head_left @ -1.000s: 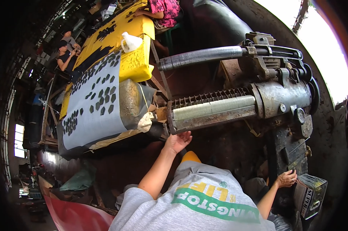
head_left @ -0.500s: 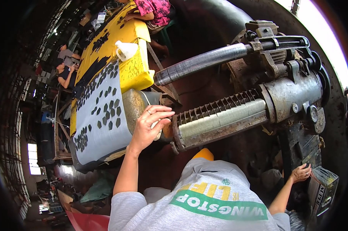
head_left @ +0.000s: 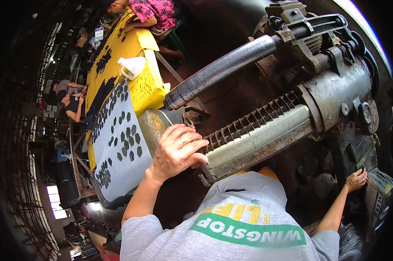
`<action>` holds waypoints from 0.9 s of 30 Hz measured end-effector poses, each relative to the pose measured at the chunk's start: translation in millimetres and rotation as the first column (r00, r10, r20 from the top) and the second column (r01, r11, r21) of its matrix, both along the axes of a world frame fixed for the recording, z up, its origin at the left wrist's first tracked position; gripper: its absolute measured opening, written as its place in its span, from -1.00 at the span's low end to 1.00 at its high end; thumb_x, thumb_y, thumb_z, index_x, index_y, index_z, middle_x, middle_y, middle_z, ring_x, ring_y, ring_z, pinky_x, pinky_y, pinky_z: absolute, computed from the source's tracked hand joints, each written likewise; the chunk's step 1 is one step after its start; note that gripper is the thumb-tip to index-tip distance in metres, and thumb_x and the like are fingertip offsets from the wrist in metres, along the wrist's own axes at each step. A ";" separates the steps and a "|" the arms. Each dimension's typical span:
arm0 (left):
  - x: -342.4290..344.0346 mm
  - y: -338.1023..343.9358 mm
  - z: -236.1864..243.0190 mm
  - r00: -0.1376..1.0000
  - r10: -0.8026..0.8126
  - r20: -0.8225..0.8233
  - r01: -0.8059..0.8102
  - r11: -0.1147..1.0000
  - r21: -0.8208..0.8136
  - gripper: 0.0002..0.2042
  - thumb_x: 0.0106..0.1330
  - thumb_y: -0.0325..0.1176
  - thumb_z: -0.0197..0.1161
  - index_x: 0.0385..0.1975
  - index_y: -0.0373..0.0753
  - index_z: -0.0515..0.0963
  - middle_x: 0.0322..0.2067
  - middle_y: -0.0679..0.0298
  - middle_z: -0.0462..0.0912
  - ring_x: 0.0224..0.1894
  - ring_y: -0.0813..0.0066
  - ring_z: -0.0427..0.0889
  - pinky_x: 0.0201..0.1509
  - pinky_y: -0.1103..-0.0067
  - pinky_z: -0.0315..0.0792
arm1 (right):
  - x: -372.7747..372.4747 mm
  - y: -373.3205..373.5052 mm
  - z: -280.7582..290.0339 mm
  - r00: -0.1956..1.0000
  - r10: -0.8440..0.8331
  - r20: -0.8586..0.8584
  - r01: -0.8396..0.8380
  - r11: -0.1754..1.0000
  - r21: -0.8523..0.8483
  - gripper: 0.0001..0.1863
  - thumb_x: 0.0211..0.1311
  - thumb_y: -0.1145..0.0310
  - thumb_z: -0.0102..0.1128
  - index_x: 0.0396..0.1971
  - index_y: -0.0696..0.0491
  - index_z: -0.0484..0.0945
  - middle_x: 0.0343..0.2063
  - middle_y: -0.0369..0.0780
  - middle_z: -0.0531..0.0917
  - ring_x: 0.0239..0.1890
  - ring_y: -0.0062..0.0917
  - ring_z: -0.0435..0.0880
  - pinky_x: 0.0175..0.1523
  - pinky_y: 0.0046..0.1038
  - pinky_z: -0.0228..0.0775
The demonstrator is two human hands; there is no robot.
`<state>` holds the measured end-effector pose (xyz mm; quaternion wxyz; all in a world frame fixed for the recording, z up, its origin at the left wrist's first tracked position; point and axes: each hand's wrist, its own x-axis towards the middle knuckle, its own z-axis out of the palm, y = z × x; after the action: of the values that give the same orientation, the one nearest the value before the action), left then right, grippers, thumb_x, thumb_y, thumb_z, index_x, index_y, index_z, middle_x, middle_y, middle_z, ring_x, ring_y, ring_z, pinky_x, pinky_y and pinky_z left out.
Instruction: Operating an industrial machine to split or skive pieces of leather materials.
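Note:
My left hand [head_left: 178, 150] is at the near end of a long metal machine arm, its fingers stretched forward and the thumb apart. The fingertips reach the arm's end; whether they touch it is hard to tell. Along the arm run a row of dark thin ribs [head_left: 253, 117] and a pale grey-gold, finely textured surface [head_left: 259, 134]. At the far right, my right hand [head_left: 356, 180] rests against the dark metal base [head_left: 350, 150] under the machine, fingers extended and nothing visible in its grasp.
A polished metal roller [head_left: 222, 69] juts out above the ribbed arm, near the large cylindrical housing [head_left: 342, 98] and gears. At left, a yellow-covered table [head_left: 137, 39] holds a white jug [head_left: 132, 66] and a grey sheet [head_left: 114, 163] with dark pentagon pieces. Another person [head_left: 155, 17] leans at its far end.
The view has shifted, moving the table downward and the machine's ribbed arm to the right. My left hand has turned, and the pale thing by its thumb is hidden. My right hand stays at the base.

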<state>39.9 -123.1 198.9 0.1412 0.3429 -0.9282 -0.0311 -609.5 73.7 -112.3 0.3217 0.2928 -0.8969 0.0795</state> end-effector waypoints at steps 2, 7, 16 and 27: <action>5.2 -4.4 -3.0 0.999 -0.007 0.039 0.007 1.000 -0.012 -0.62 -0.10 -0.01 0.26 -0.39 -0.17 0.56 -0.42 0.32 0.54 -0.23 0.32 0.51 -0.09 0.39 0.39 | -0.7 -1.8 0.0 1.000 0.015 -0.014 -0.015 1.000 -0.008 -0.69 0.25 0.14 -0.06 -0.09 -0.09 0.51 -0.05 -0.23 0.51 0.01 -0.36 0.44 0.10 -0.32 0.23; 3.3 -9.9 -3.3 0.991 -0.035 0.130 0.037 0.999 -0.013 -0.51 -0.07 0.14 0.14 -0.37 -0.19 0.56 -0.43 0.27 0.51 -0.22 0.28 0.50 -0.05 0.35 0.37 | -0.2 -0.5 1.1 1.000 0.014 -0.012 -0.015 1.000 -0.022 -0.69 0.25 0.14 -0.06 -0.09 -0.10 0.51 -0.05 -0.24 0.51 0.01 -0.36 0.44 0.09 -0.33 0.24; 9.4 8.0 10.8 0.991 0.126 -0.045 -0.080 0.828 0.555 -0.03 0.05 0.45 -0.55 0.10 -0.37 0.30 0.13 0.06 0.32 0.25 0.16 0.20 0.27 0.21 0.03 | -0.6 -1.6 -0.1 1.000 0.005 -0.020 -0.005 1.000 -0.014 -0.71 0.24 0.14 -0.06 -0.12 -0.11 0.52 -0.06 -0.24 0.52 -0.01 -0.34 0.46 0.08 -0.32 0.28; -4.8 9.5 -2.1 0.979 0.086 0.187 -0.166 0.869 0.466 0.02 0.00 0.49 -0.50 0.15 -0.42 0.17 0.17 0.00 0.24 0.29 0.15 0.08 0.32 0.12 -0.16 | -5.0 1.0 -3.4 1.000 0.006 -0.026 -0.006 1.000 -0.017 -0.71 0.24 0.14 -0.06 -0.11 -0.12 0.51 -0.05 -0.24 0.52 0.00 -0.34 0.46 0.09 -0.32 0.27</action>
<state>35.1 -113.6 196.8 -0.0214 0.4283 -0.8755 -0.2226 -614.5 74.7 -115.7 0.3354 0.2938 -0.8911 0.0842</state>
